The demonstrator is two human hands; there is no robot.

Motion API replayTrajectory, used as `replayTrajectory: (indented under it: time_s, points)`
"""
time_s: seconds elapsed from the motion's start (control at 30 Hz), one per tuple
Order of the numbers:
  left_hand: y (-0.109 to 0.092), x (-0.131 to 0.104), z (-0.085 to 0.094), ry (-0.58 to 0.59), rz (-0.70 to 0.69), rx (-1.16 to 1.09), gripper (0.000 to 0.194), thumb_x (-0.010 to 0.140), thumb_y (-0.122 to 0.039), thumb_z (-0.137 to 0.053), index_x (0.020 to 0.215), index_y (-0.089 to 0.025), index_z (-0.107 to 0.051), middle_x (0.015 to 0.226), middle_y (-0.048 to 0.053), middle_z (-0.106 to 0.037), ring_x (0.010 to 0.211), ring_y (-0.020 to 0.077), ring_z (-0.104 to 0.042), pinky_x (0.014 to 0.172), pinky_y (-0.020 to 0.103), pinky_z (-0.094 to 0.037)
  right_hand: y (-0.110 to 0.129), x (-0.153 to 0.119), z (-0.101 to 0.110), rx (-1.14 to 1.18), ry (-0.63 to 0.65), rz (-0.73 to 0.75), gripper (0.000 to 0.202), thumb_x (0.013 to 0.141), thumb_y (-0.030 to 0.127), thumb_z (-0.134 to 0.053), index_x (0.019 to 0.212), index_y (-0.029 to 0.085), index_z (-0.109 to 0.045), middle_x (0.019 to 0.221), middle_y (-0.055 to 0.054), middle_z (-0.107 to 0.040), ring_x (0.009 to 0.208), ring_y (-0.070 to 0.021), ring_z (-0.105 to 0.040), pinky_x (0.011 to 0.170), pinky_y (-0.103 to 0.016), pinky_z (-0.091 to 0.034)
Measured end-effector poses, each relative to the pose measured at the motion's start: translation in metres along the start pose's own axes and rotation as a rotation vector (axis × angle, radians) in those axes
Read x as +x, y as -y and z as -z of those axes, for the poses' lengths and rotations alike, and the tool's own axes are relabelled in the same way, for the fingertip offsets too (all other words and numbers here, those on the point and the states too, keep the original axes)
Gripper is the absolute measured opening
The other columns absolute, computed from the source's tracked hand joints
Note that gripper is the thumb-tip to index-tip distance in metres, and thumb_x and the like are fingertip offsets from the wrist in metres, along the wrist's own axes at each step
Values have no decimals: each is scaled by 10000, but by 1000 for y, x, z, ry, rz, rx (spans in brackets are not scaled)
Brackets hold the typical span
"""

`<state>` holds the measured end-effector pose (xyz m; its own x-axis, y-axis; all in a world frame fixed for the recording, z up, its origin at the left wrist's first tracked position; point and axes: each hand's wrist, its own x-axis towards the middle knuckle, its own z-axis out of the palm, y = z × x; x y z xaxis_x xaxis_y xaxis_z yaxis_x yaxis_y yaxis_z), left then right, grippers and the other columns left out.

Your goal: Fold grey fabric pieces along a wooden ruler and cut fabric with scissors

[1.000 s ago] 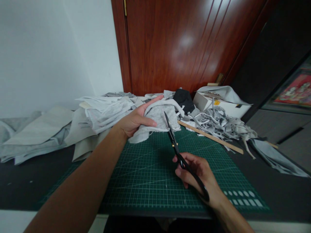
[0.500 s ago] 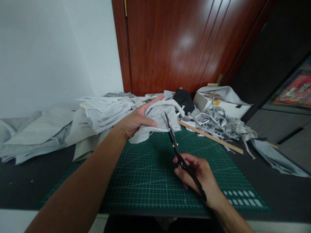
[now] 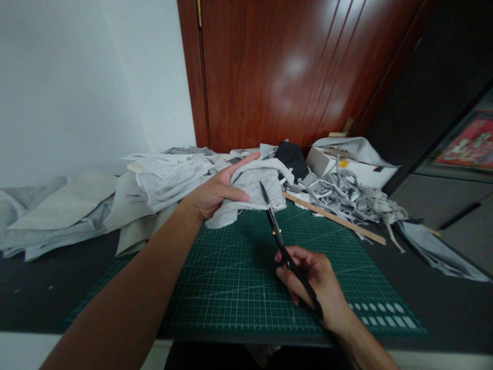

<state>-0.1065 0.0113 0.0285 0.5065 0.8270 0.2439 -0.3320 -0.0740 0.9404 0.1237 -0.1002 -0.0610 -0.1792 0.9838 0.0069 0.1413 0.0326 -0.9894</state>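
Observation:
My left hand (image 3: 219, 192) grips a piece of light grey knit fabric (image 3: 254, 185), thumb on the near side, one finger stretched along its upper edge. The fabric is held up above the far part of the green cutting mat (image 3: 227, 277) and has a rolled, band-like strip along its top. In my right hand (image 3: 311, 272) is a pair of black scissors (image 3: 274, 226), fingers around the handles. The blades point up and away, and the tip overlaps the face of the fabric. Whether the tip touches the cloth, I cannot tell.
Folded grey and white fabric (image 3: 173, 174) is heaped at the left and back. On the right are a wooden ruler (image 3: 335, 218), a tangle of fabric strips (image 3: 346, 192), a white box (image 3: 358, 167) and a folded grey cloth (image 3: 435, 252). A red-brown door (image 3: 269, 77) stands behind.
The scissors and my right hand have shifted very slightly down and toward me. My left hand and the fabric are almost where they were.

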Motion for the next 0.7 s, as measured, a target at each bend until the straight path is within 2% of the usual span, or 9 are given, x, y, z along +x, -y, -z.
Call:
replayTrajectory:
  time_s: [0.27,0.5,0.7]
  points:
    - [0,-1,-6,-6,24,-19,1135,636,26,-795,1654,-258,-380,1413,156,-711,1071,261,-782,804,249,-633,3,0,1,83,13,53,366,691,430,-850,891,167,-694,586,67,-516,424,-68,-405,368,-193,-390]
    - [3,2,-2,26,40,-16,1130,643,9,-819,1647,-279,-390,1413,162,-709,1061,260,-783,802,261,-631,0,0,2,75,19,69,357,730,447,-829,900,169,-685,580,72,-498,416,-68,-399,366,-191,-377]
    - [5,2,0,23,29,-13,1133,633,-4,-824,1645,-280,-395,1386,157,-724,1070,267,-779,811,265,-626,-4,-1,2,57,9,59,346,712,410,-854,902,168,-695,566,77,-498,408,-66,-391,367,-189,-360]
